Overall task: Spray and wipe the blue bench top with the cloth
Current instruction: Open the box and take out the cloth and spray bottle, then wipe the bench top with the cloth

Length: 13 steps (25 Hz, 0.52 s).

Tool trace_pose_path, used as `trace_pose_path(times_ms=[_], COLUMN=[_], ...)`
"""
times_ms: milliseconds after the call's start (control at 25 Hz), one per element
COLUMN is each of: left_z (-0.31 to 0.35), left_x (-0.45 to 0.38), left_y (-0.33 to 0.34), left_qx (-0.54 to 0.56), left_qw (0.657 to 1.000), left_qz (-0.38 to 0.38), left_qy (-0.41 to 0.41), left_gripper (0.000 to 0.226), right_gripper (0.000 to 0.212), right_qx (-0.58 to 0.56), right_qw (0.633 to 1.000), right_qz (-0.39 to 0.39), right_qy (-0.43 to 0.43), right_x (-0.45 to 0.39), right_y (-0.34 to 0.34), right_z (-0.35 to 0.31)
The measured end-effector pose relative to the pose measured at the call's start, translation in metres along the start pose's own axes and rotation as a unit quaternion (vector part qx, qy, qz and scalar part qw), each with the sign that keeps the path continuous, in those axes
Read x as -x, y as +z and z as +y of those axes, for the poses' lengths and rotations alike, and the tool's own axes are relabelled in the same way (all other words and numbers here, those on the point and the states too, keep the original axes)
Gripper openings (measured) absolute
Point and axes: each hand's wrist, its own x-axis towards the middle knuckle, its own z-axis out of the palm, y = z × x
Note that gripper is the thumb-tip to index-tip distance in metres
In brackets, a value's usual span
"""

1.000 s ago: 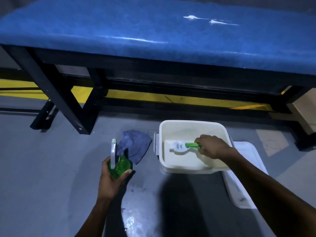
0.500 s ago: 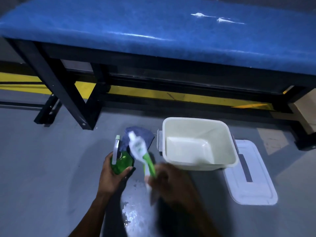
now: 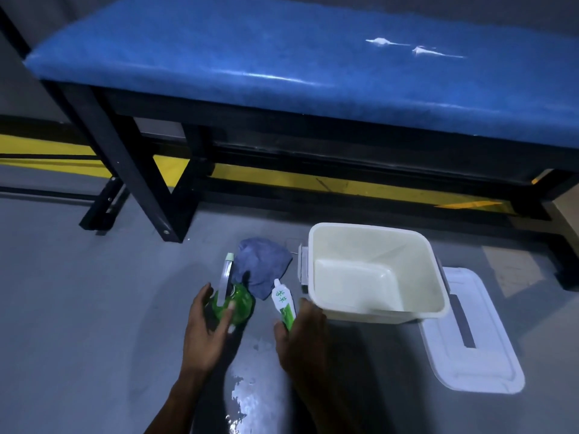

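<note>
The left hand is being wrapped loosely around the green spray bottle on the floor, the blue cloth is lying just beyond it, nearer this hand, while a white-green tube is being gripped by the right hand.

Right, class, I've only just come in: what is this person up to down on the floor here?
A person is getting ready to clean the blue bench top. The left hand grips a green spray bottle on the floor; the right hand holds a green-and-white tube. The cloth lies untouched beside an empty white tub, its lid alongside.
</note>
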Motion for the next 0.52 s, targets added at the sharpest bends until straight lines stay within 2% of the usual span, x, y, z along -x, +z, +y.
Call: trace_pose_path(times_ms=[80,160,240,280,360,440,520], left_z=[-0.001,-0.005,-0.001,0.004,0.019,0.048,0.096], left_x=[0.0,-0.005,-0.013,-0.018,-0.032,-0.048,-0.059], left_y=[-0.003,-0.007,-0.011,-0.014,-0.021,-0.03,-0.042], left_qx=[-0.025,-0.01,0.024,0.032,0.047,0.087,0.108], left_qw=[0.998,0.996,0.991,0.988,0.982,0.973,0.951], left_qz=[0.038,0.088,0.132,0.152,0.181,0.208,0.263], left_qy=[0.034,0.018,-0.016,-0.018,0.009,0.054,0.122], left_gripper=[0.061,0.059,0.058,0.055,0.051,0.043,0.034], right_gripper=[0.041,0.04,0.058,0.069,0.081,0.072,0.05], right_qx=[-0.067,-0.045,0.036,0.086,0.173,0.206,0.152], right_qw=[0.994,0.986,0.978,0.968,0.946,0.942,0.958], right_qz=[-0.021,-0.058,-0.152,-0.199,-0.248,-0.232,-0.207], right_qy=[-0.086,-0.147,-0.141,-0.128,-0.118,-0.13,-0.129], right_x=[-0.021,-0.06,-0.105,-0.123,-0.146,-0.153,-0.149], right_y=[-0.012,-0.012,0.001,0.013,0.034,0.046,0.03], right_z=[-0.029,-0.058,-0.071,-0.071,-0.062,-0.059,-0.074])
